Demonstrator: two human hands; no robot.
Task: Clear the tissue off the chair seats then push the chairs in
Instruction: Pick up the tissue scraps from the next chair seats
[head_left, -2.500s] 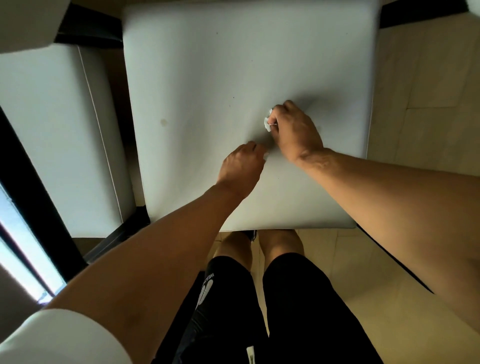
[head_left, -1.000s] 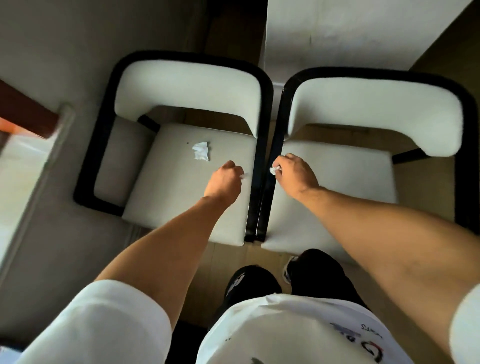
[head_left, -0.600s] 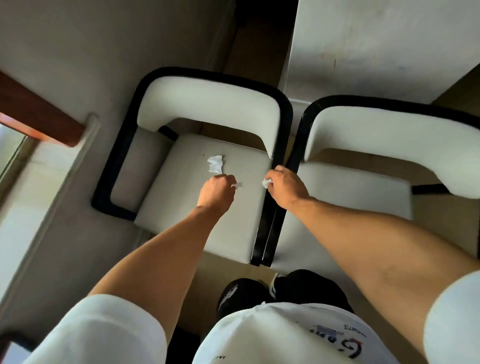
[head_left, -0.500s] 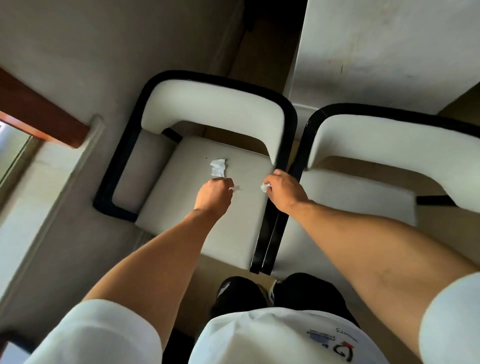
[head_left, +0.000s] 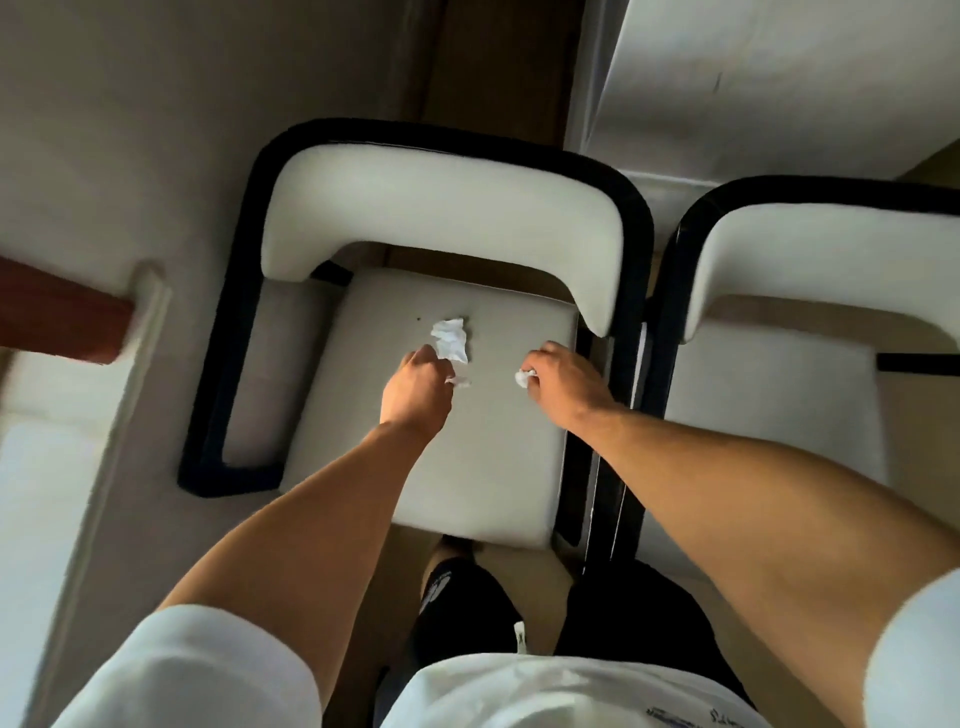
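Head view: both hands' fingers pinch tissue scraps, left hand (head_left: 415, 387) beside crumpled tissue (head_left: 451, 339), right hand (head_left: 563, 382) apart; shirt print unreadable.

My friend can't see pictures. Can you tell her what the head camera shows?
Seen from above, a person's left hand reaches for a crumpled tissue lying on a white chair seat, already pinching a small scrap. The right hand grips another wad. A second chair stands alongside, to the right.
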